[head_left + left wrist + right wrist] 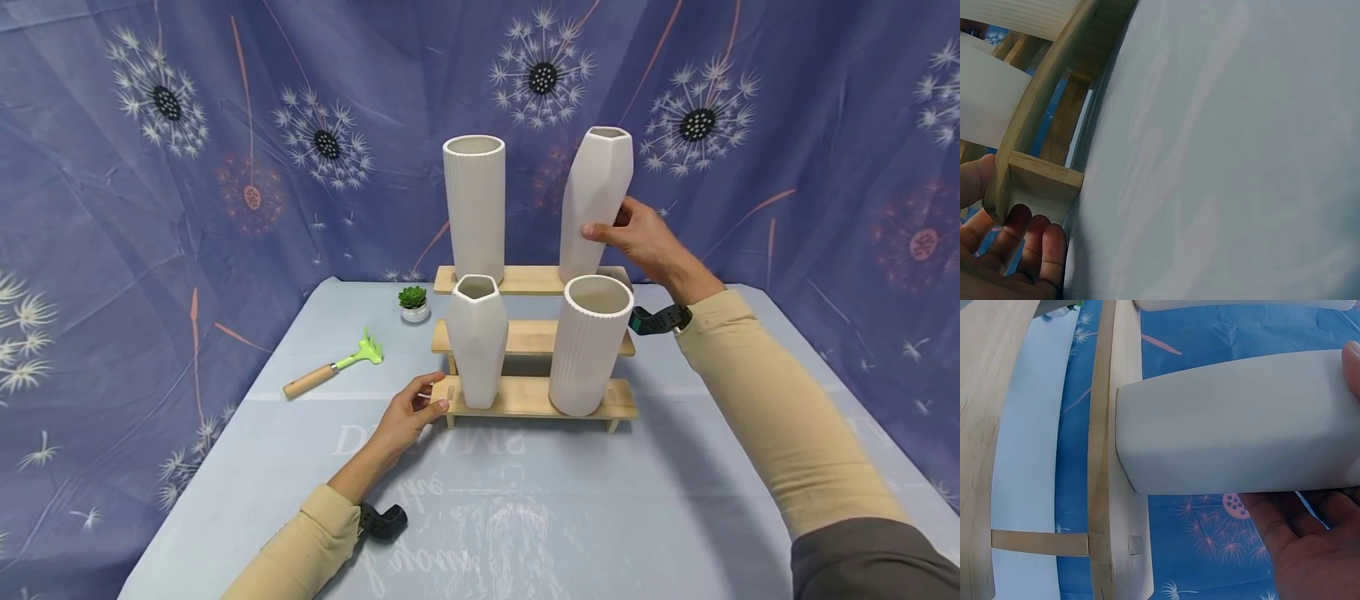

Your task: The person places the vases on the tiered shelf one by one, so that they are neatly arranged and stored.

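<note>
My right hand (637,237) grips a white faceted vase (596,192) from its right side, thumb across the front. In the right wrist view the base of this vase (1210,431) meets the top shelf of the wooden stand. My left hand (405,417) pinches the left end of the bottom shelf (525,397), and the left wrist view shows the thumb above the board and fingers below. A second faceted vase (480,342) and a ribbed cylindrical vase (592,346) stand on the bottom shelf. Another ribbed vase (476,208) stands at the top shelf's left.
A small potted succulent (413,304) sits left of the stand. Nearer lies a green hand rake (337,364) with a wooden handle. The middle shelf (528,337) runs behind the front vases. A blue dandelion-print curtain (375,125) hangs behind the table (675,500).
</note>
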The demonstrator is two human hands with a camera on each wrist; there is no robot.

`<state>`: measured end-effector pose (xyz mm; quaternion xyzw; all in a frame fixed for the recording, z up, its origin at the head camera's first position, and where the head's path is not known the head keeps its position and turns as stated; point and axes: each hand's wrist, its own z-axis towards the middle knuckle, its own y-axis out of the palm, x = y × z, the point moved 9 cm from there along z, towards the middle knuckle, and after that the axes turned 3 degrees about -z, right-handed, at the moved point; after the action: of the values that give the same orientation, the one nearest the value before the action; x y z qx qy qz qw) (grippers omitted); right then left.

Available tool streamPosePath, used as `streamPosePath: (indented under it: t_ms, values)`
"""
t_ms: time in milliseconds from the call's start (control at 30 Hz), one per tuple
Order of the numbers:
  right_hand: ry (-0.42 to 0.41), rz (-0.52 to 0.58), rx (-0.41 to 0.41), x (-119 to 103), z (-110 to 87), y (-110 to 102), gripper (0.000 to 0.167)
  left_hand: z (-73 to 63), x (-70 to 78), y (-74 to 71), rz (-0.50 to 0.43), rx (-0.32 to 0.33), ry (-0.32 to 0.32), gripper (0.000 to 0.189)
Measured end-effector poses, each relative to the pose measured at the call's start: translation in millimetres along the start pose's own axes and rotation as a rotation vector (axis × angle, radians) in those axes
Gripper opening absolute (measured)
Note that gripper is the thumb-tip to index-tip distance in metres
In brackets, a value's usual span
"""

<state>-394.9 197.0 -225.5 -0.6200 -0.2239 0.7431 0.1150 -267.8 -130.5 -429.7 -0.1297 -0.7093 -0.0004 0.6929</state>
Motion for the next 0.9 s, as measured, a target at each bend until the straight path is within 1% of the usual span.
streamPosePath:
  t_ms: [100, 200, 367, 500, 733, 833, 900]
  values:
    - [0.003, -0.003, 0.002, 1, 0.7, 0, 0.082, 5.3, -11.2, -1.7, -0.003, 0.011, -0.003, 0.052]
    - [0.004, 0.003, 0.003, 2, 1.6, 0, 0.081, 6.8, -14.5, -2.1, 0.003, 0.022, 0.002, 0.051]
    - [0.004, 0.012, 0.001, 2, 2.5, 0, 0.081, 7.8, -14.9, -2.7, 0.011, 0.032, 0.007, 0.049]
    - [0.002, 0.022, -0.003, 1, 2.4, 1, 0.081, 5.4, -10.2, -2.6, 0.001, 0.024, -0.001, 0.05]
    - [-0.012, 0.06, -0.008, 0, 1.0, 3, 0.078, -6.5, 11.4, 1.1, 0.02, -0.003, -0.015, 0.051]
    - [-0.014, 0.065, -0.008, 0, 0.4, 3, 0.077, -7.3, 13.4, 1.3, 0.026, -0.002, -0.012, 0.051]
    - [-0.012, 0.068, -0.007, 0, -0.1, 3, 0.078, -5.1, 10.3, 0.9, 0.021, -0.001, -0.005, 0.052]
